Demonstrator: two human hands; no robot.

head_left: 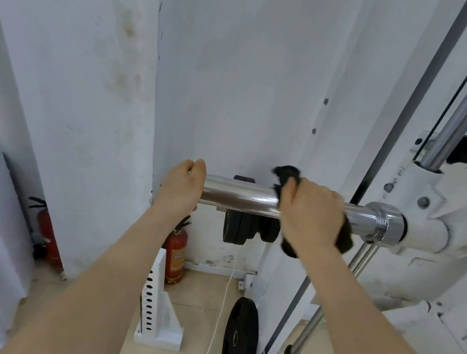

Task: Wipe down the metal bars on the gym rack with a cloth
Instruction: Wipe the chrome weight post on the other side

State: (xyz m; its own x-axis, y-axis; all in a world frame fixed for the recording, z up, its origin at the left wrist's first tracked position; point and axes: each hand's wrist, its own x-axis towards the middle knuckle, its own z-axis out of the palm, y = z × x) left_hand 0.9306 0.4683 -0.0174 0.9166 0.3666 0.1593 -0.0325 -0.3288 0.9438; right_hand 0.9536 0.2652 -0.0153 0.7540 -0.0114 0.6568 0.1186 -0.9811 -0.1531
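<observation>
At the free end of the chrome bar (238,197) the left hand (182,184) grips it — right hand (309,215) squeezes the soft black cloth (346,236) around slippery, stiff metal.

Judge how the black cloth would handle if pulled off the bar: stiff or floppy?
Probably floppy: the black cloth bunches under the right hand and droops below the chrome bar. Likely light: a tuft sticks up unsupported.

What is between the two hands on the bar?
Head view: only bare chrome bar between left hand and right hand, which grips the black cloth.
</observation>
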